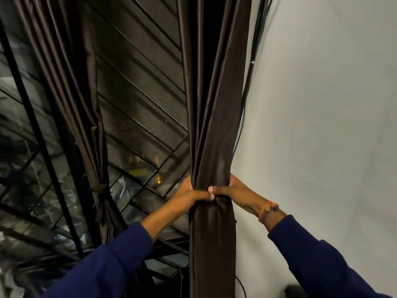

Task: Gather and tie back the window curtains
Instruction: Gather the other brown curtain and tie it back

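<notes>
A dark brown curtain (212,125) hangs bunched into a narrow column beside the white wall. My left hand (189,193) wraps around it from the left and my right hand (232,190) from the right, thumbs meeting at the front, squeezing the fabric into a waist. A second brown curtain (86,104) hangs further left, cinched by a knotted tie (99,188) of the same cloth. My fingers behind the fabric are hidden.
The window (139,117) with dark metal grille bars and mesh lies between the two curtains. Black cables (247,82) run down the white wall (322,125) just right of the held curtain. A woven bracelet (267,209) sits on my right wrist.
</notes>
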